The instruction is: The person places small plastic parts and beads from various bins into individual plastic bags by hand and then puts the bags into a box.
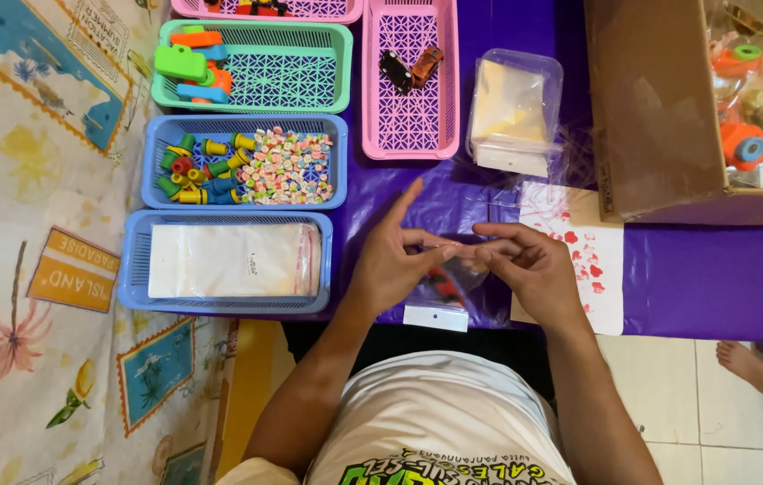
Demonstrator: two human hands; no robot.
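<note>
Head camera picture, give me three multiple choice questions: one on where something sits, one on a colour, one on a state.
1. Where do the two toy cars lie?
A. pink basket
B. green basket
C. cardboard box

2. What colour is the table cover?
A. red
B. purple
C. white

3. How is the clear bag held?
A. lying untouched
B. in one hand only
C. between both hands

Answers:
1 A, the cars rest in the pink basket.
2 B, the bare cover is purple.
3 C, the left hand and the right hand both pinch its top edge.
</note>
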